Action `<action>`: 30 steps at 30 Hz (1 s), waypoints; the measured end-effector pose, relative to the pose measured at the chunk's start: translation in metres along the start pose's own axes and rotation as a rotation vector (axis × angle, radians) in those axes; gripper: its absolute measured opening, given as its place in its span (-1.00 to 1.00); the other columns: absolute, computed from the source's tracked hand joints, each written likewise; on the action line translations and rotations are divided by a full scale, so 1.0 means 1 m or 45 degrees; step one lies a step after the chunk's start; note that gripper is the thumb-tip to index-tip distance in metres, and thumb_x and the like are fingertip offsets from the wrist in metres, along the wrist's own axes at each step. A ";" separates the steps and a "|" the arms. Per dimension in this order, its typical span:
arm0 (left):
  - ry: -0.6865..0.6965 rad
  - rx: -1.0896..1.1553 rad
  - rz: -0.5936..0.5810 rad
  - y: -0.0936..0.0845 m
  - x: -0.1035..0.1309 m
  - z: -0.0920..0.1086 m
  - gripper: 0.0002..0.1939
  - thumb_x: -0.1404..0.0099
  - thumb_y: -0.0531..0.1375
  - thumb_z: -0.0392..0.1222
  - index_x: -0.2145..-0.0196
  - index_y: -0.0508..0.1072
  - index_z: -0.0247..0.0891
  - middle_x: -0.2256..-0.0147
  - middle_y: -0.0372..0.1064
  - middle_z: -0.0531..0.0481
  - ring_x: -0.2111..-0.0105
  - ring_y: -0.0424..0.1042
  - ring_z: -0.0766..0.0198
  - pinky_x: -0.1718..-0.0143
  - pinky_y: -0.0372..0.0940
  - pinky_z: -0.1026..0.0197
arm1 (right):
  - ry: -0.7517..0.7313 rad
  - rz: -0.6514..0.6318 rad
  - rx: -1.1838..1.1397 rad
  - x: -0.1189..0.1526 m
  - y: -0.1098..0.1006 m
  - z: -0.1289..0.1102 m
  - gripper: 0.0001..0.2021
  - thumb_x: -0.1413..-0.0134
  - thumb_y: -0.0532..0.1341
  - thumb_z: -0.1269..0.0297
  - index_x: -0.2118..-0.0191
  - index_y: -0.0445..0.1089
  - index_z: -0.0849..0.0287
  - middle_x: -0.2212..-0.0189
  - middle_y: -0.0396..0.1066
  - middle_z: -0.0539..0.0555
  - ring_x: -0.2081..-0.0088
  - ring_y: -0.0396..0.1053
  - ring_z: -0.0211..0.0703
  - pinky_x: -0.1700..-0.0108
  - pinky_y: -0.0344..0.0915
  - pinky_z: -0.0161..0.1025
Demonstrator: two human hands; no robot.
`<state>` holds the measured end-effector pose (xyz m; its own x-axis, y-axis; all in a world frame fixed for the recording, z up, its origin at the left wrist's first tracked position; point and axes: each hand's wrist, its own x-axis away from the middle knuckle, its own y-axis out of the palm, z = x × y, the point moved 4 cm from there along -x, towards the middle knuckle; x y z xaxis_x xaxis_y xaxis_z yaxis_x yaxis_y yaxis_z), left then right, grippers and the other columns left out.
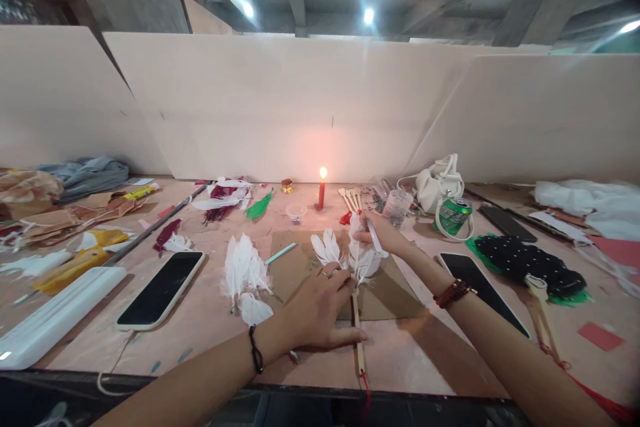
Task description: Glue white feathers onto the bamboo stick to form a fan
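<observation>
A feather fan with a wooden handle and a red cord lies on a brown cardboard sheet, its white feathers pointing away from me. My left hand lies over it with fingers spread, the thumb touching the handle and the fingertips at the feathers' base. My right hand is closed around a slim white tube, held over the feathers with its lower end near them. More white feathers and a pale blue stick lie to the left.
A lit red candle stands upright behind the cardboard, close to my right hand. Wooden fan handles, a clear plastic cup and a green can stand or lie behind. Phones flank my arms; a black dotted fan lies right.
</observation>
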<state>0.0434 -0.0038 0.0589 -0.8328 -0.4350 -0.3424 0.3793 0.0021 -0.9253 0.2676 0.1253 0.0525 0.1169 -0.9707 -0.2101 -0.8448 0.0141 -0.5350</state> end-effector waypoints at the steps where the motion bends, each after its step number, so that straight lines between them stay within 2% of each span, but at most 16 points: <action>1: 0.001 -0.003 0.002 0.000 0.000 0.000 -0.16 -0.35 0.19 0.55 -0.14 0.48 -0.30 -0.06 0.45 -0.29 -0.08 0.38 -0.19 -0.17 0.36 -0.21 | 0.011 -0.045 -0.019 -0.002 0.002 0.002 -0.66 -0.26 0.43 0.05 0.15 0.36 0.16 0.35 0.43 -0.06 0.43 0.45 -0.24 0.40 0.47 -0.28; 4: 0.009 0.000 0.013 0.000 -0.001 0.000 -0.17 -0.34 0.20 0.55 -0.14 0.48 -0.29 -0.04 0.46 -0.27 -0.08 0.38 -0.18 -0.17 0.34 -0.20 | 0.040 -0.121 -0.074 -0.006 0.005 0.007 -0.49 0.00 0.53 0.01 0.26 0.17 0.04 0.46 0.29 -0.15 0.51 0.42 -0.21 0.50 0.43 -0.26; 6: 0.014 0.002 0.011 0.000 0.000 0.000 -0.18 -0.35 0.20 0.55 -0.12 0.49 -0.29 -0.03 0.47 -0.27 -0.07 0.39 -0.18 -0.17 0.34 -0.19 | 0.053 -0.147 -0.095 -0.007 0.007 0.008 -0.46 0.06 0.53 0.03 0.27 0.11 0.02 0.47 0.25 -0.17 0.53 0.41 -0.21 0.50 0.43 -0.25; 9: 0.014 0.005 -0.002 -0.001 0.001 0.001 -0.18 -0.36 0.21 0.53 -0.13 0.50 -0.31 -0.08 0.47 -0.30 -0.11 0.39 -0.20 -0.21 0.32 -0.21 | 0.057 -0.163 -0.098 -0.006 0.009 0.009 -0.49 0.07 0.48 0.07 0.27 0.09 0.01 0.46 0.24 -0.17 0.53 0.41 -0.21 0.48 0.44 -0.24; 14: 0.056 0.036 0.001 -0.001 0.002 0.003 -0.17 -0.43 0.21 0.43 -0.33 0.40 -0.31 -0.26 0.44 -0.31 -0.31 0.29 -0.26 -0.38 0.17 -0.24 | 0.042 -0.144 -0.018 -0.004 0.010 0.010 -0.55 0.09 0.45 0.14 0.28 0.11 0.02 0.45 0.27 -0.15 0.50 0.40 -0.19 0.50 0.35 -0.27; 20: -0.010 0.050 -0.073 -0.002 0.003 0.005 -0.16 -0.43 0.20 0.45 -0.34 0.41 -0.29 -0.26 0.46 -0.30 -0.23 0.38 -0.25 -0.30 0.22 -0.25 | 0.002 -0.106 0.130 -0.012 0.009 0.010 -0.61 0.15 0.42 0.31 0.31 0.16 0.04 0.53 0.25 -0.17 0.52 0.30 -0.22 0.47 0.13 -0.33; 26: -0.068 0.059 -0.099 0.000 0.005 0.002 -0.16 -0.42 0.23 0.42 -0.38 0.35 -0.25 -0.29 0.44 -0.25 -0.24 0.37 -0.23 -0.31 0.19 -0.25 | -0.112 -0.010 0.259 -0.036 0.001 0.002 -0.66 0.16 0.41 0.39 0.40 0.19 0.06 0.50 0.33 -0.10 0.42 0.31 -0.18 0.36 0.12 -0.29; 30: -0.062 0.058 -0.081 0.005 0.006 0.000 -0.16 -0.39 0.26 0.42 -0.36 0.38 -0.26 -0.30 0.42 -0.26 -0.24 0.36 -0.24 -0.32 0.18 -0.25 | -0.168 0.039 0.271 -0.050 -0.007 -0.005 -0.67 0.04 0.38 0.33 0.39 0.14 0.04 0.46 0.40 -0.04 0.41 0.35 -0.15 0.35 0.17 -0.28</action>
<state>0.0401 -0.0059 0.0525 -0.8357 -0.4761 -0.2738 0.3450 -0.0672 -0.9362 0.2646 0.1729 0.0706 0.1718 -0.9295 -0.3264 -0.7215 0.1069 -0.6841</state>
